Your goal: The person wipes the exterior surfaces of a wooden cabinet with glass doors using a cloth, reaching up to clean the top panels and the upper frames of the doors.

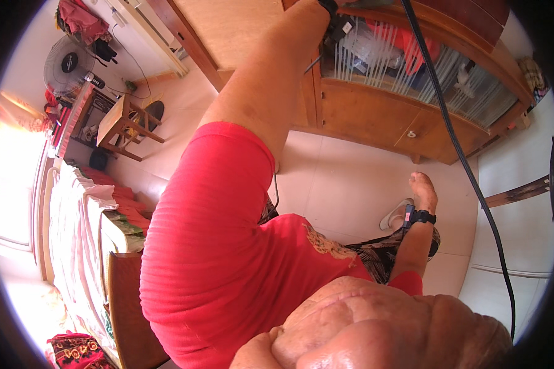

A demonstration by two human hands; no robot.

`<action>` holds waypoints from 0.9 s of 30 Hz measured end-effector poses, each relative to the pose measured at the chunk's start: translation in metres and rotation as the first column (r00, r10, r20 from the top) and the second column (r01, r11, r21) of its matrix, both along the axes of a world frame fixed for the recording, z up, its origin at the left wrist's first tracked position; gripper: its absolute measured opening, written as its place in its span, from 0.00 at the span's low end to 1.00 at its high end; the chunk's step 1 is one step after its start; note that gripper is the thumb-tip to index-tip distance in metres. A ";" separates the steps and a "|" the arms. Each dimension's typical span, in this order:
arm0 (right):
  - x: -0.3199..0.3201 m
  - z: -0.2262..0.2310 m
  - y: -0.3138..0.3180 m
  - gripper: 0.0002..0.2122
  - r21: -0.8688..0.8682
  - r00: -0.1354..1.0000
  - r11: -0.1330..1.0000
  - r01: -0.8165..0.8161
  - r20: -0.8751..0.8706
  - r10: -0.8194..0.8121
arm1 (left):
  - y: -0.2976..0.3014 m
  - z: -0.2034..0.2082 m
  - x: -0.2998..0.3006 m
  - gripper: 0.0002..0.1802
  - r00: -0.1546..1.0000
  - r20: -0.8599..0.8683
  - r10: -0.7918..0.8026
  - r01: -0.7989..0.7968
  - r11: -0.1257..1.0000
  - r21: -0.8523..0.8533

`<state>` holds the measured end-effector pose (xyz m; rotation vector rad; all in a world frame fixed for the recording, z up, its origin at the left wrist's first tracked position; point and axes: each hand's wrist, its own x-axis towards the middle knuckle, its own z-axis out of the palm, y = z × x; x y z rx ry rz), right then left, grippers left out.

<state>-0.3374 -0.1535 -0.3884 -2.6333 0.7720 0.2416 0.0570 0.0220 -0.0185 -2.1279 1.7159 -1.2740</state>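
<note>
My left arm stretches up across the picture to the top edge. There my left hand [347, 2] is mostly cut off, beside the top of a wooden cabinet [363, 117] with glass doors, and its fingers do not show. A black band is on that wrist. My right hand [423, 189] hangs low in front of the cabinet, above the tiled floor [345, 166]. Its fingers look curled together, with nothing visible in them. A black strap [422, 216] with a small device circles the right wrist. Behind this hand lies a pale slipper [395, 215], partly covered.
A black cable [452, 126] runs down the right side, before a white appliance-like surface [514, 240]. At the left are a wooden stool [115, 121], a standing fan [69, 64] and white draped cloth [74, 215]. A brown wooden panel [128, 301] rises beside my left side.
</note>
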 end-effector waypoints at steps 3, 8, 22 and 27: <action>-0.001 0.009 0.005 0.13 -0.025 0.998 1.000 -0.014 -0.068 0.013 | 0.005 -0.001 0.011 0.14 1.000 0.023 0.016 -0.016 1.000 -0.007; 0.012 0.016 0.020 0.14 0.031 1.000 0.999 0.021 0.009 -0.021 | 0.027 -0.018 0.055 0.17 0.988 0.109 0.107 -0.110 0.994 0.014; 0.012 0.029 0.035 0.17 0.011 0.995 0.996 0.092 -0.045 -0.091 | 0.020 0.010 -0.011 0.34 0.785 0.619 -0.007 -0.107 0.983 0.148; 0.019 0.031 0.031 0.17 -0.012 0.995 0.999 0.051 -0.088 -0.052 | 0.007 0.024 0.040 0.29 0.827 0.562 0.000 -0.208 0.929 0.306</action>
